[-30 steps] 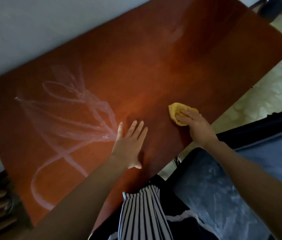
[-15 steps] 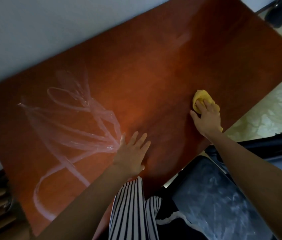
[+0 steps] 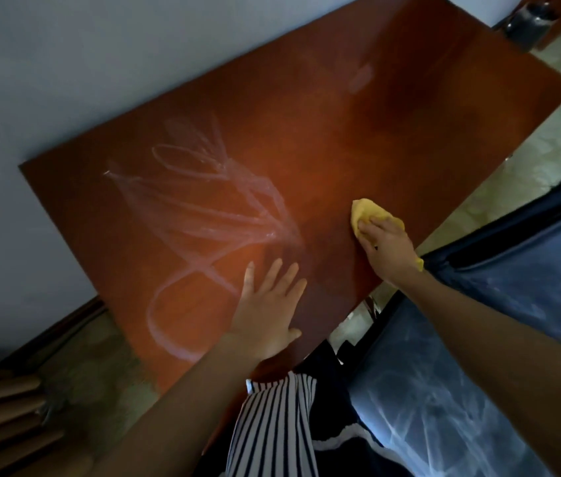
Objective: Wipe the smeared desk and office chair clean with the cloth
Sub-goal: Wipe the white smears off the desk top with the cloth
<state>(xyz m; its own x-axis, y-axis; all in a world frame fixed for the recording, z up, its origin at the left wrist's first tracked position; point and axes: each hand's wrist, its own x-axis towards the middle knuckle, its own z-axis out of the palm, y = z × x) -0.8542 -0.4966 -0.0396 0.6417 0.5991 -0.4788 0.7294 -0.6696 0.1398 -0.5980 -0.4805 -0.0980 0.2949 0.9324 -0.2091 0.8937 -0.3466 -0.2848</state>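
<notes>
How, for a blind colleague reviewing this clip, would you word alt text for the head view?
A person's right hand grips a yellow cloth against a reddish-brown desk, while the left hand lies flat beside looping white smears. A blue chair streaked with white stands at the lower right.

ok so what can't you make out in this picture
Head view only:
cloth: mostly covered by the right hand gripping it.
desk: the patch under the flat left hand is hidden, smeared or not.
office chair: cut off by the right and bottom edges.
dark object at top right: blurred, cut by the edge.
</notes>
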